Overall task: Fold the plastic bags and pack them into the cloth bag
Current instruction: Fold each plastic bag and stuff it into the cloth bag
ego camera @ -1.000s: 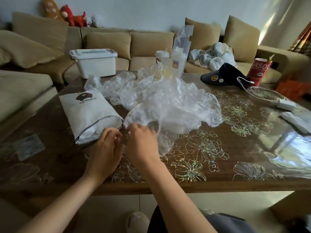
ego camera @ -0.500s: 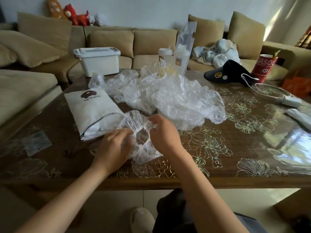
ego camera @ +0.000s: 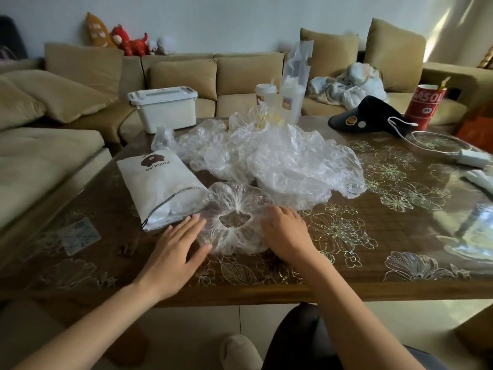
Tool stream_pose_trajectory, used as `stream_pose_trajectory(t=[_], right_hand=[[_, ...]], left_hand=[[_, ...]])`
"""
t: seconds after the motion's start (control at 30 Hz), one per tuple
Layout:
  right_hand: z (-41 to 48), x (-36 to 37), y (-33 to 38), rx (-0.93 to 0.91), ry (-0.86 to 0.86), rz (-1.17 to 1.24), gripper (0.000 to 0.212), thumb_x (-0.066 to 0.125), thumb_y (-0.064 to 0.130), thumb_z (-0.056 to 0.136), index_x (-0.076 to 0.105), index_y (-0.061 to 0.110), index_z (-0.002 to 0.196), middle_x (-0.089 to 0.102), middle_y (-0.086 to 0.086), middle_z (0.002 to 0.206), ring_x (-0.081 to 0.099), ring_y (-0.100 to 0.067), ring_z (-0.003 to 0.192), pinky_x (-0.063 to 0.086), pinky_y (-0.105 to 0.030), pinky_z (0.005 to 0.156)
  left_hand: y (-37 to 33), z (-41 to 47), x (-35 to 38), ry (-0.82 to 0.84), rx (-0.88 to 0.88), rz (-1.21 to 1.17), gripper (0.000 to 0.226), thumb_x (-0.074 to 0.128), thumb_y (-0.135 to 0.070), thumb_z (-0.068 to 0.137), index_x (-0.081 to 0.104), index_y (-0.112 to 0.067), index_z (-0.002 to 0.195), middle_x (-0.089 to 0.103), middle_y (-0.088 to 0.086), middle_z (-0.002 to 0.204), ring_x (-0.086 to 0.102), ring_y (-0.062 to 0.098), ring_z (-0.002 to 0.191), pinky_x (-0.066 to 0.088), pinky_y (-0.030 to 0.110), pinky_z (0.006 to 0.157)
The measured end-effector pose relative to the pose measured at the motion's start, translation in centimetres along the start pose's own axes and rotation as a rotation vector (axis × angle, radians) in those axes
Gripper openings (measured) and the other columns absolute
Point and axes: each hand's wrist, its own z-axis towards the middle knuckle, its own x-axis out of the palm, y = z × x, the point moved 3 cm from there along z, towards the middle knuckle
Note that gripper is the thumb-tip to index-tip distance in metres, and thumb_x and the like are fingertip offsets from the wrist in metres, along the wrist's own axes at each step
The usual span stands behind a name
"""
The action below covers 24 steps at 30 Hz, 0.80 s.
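Observation:
A round clear plastic bag (ego camera: 234,236) with a gathered opening lies flat on the table's near side. My left hand (ego camera: 178,249) presses its left edge with straight fingers. My right hand (ego camera: 286,233) presses its right edge, fingers spread. The white cloth bag (ego camera: 160,182) with a brown bear print lies just left of it, its drawstring mouth touching the plastic. A heap of crumpled clear plastic bags (ego camera: 280,158) sits behind, in the middle of the table.
The wooden table (ego camera: 373,249) has a glossy flowered cover. A white lidded box (ego camera: 165,108) stands at the far left, cups (ego camera: 290,100) behind the heap, a dark cap (ego camera: 365,116), red cup (ego camera: 424,105) and white charger cable (ego camera: 469,156) at the right. Sofas surround.
The plastic bag that both hands held bunched up near the cloth bag's mouth now lies spread flat on the table. Both hands have opened and moved apart onto its edges.

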Motion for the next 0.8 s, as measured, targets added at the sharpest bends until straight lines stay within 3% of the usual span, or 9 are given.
stream_pose_trajectory(t=[0.1, 0.17, 0.23, 0.33, 0.47, 0.57, 0.67, 0.73, 0.8], right_hand=[[-0.5, -1.2, 1.1, -0.068, 0.077, 0.154, 0.048, 0.046, 0.007, 0.086, 0.047, 0.018, 0.133, 0.047, -0.009, 0.138, 0.053, -0.018, 0.105, 0.045, -0.033, 0.087], [-0.7, -1.6, 1.6, -0.116, 0.17, 0.244, 0.05, 0.05, 0.004, 0.081, 0.05, 0.018, 0.129, 0.044, -0.009, 0.14, 0.051, -0.016, 0.096, 0.041, -0.024, 0.071], [-1.2, -1.7, 2.1, -0.133, 0.247, 0.204, 0.057, 0.056, 0.006, 0.08, 0.045, 0.02, 0.134, 0.034, -0.008, 0.146, 0.043, -0.021, 0.115, 0.042, -0.027, 0.083], [-1.9, -1.2, 2.3, -0.149, 0.263, -0.05, 0.074, 0.067, 0.021, 0.079, 0.029, 0.021, 0.143, 0.021, -0.007, 0.151, 0.015, -0.025, 0.141, 0.015, -0.04, 0.115], [-2.2, -1.5, 2.6, -0.261, 0.081, -0.01, 0.051, 0.061, 0.009, 0.084, 0.046, 0.015, 0.132, 0.041, -0.004, 0.143, 0.036, -0.021, 0.132, 0.029, -0.031, 0.109], [-1.8, -3.1, 2.4, -0.284, 0.055, 0.099, 0.026, 0.053, 0.001, 0.085, 0.065, 0.008, 0.106, 0.066, -0.008, 0.11, 0.062, -0.021, 0.096, 0.049, -0.028, 0.082], [-2.1, -3.6, 2.4, -0.282, 0.165, 0.156, 0.016, 0.05, 0.0, 0.083, 0.065, 0.0, 0.088, 0.065, -0.01, 0.084, 0.052, -0.013, 0.064, 0.041, -0.022, 0.055], [-2.3, -3.1, 2.5, -0.287, 0.224, 0.169, 0.015, 0.051, 0.001, 0.081, 0.065, -0.001, 0.086, 0.062, -0.007, 0.079, 0.048, -0.011, 0.061, 0.037, -0.02, 0.053], [-2.3, -2.6, 2.6, -0.267, 0.275, 0.269, 0.014, 0.056, 0.003, 0.081, 0.067, 0.002, 0.089, 0.061, -0.001, 0.075, 0.049, -0.008, 0.059, 0.039, -0.018, 0.052]], left_hand=[[-0.1, -1.0, -0.8, 0.005, 0.152, 0.024, 0.068, 0.021, -0.071, 0.084, 0.026, -0.036, 0.141, 0.016, -0.02, 0.149, 0.007, -0.008, 0.139, -0.004, 0.013, 0.113], [-0.7, -0.7, -0.6, -0.043, 0.191, 0.033, 0.059, 0.034, -0.059, 0.088, 0.041, -0.028, 0.138, 0.029, -0.014, 0.147, 0.021, 0.0, 0.138, 0.003, 0.016, 0.114], [-1.3, -0.2, -0.4, -0.116, 0.216, 0.085, 0.04, 0.061, -0.031, 0.088, 0.059, -0.014, 0.125, 0.048, -0.001, 0.139, 0.04, 0.014, 0.133, 0.018, 0.027, 0.113], [-2.3, 0.8, -0.1, -0.167, 0.152, 0.048, 0.019, 0.065, -0.009, 0.086, 0.068, -0.009, 0.105, 0.062, 0.005, 0.125, 0.052, 0.021, 0.124, 0.025, 0.033, 0.11], [-3.6, 0.5, -1.6, -0.221, 0.186, -0.106, 0.01, 0.054, -0.015, 0.094, 0.061, -0.011, 0.1, 0.066, -0.001, 0.096, 0.063, 0.013, 0.093, 0.046, 0.015, 0.079], [-3.9, -0.7, -2.9, -0.196, 0.31, -0.086, 0.02, 0.04, -0.039, 0.097, 0.052, -0.023, 0.101, 0.066, -0.007, 0.083, 0.064, 0.007, 0.076, 0.048, 0.013, 0.062], [-3.6, -2.1, -3.6, -0.204, 0.384, -0.075, 0.032, 0.035, -0.051, 0.096, 0.051, -0.026, 0.107, 0.069, -0.007, 0.089, 0.064, 0.001, 0.081, 0.05, 0.015, 0.07], [-3.2, -2.9, -3.1, -0.115, 0.328, -0.124, 0.051, 0.047, -0.065, 0.084, 0.044, -0.035, 0.125, 0.058, -0.023, 0.116, 0.052, -0.013, 0.106, 0.039, 0.004, 0.09], [-2.0, -3.1, -2.0, -0.01, 0.216, -0.173, 0.074, 0.057, -0.069, 0.072, 0.035, -0.039, 0.136, 0.041, -0.033, 0.13, 0.035, -0.019, 0.12, 0.028, 0.008, 0.103]])
